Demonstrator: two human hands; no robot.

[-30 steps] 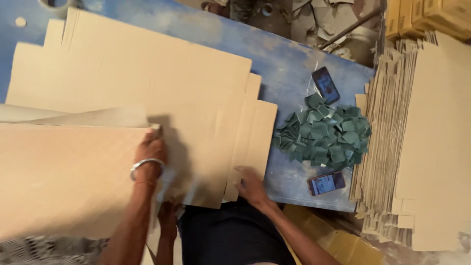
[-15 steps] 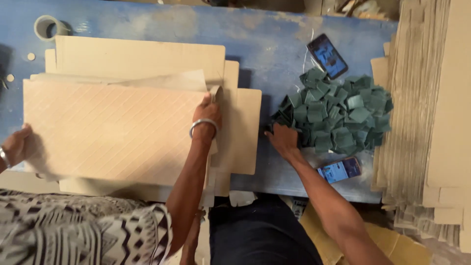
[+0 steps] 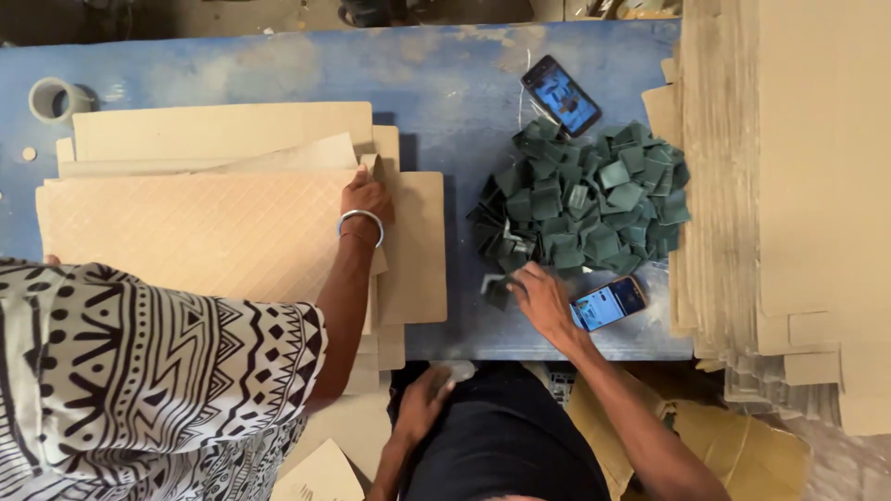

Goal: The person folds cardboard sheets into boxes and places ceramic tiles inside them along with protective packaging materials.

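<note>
Blue desk [image 3: 278,65], paint worn and blotched pale. The right hand [image 3: 543,299] is seen at the near edge of a heap of green squares [image 3: 594,199]: small, flat, dark green pieces, loosely piled and overlapping. Its fingers are narrowed onto one green square [image 3: 497,292] lying just apart from the heap. A phone [image 3: 608,303], screen lit, is found touching that hand's wrist side; a second phone [image 3: 561,95] lies at the heap's far edge. The left hand [image 3: 422,404] is held low, below the desk's near edge, fingers loosely curled; whether anything is held cannot be told. Flat tan cardboard sheets [image 3: 223,130] are stacked left, the top one marked with a faint diamond grid and pressed by a co-worker's hand [image 3: 367,198] with a metal bangle. Ribbed cardboard stacks [image 3: 733,186] are ranged right.
</note>
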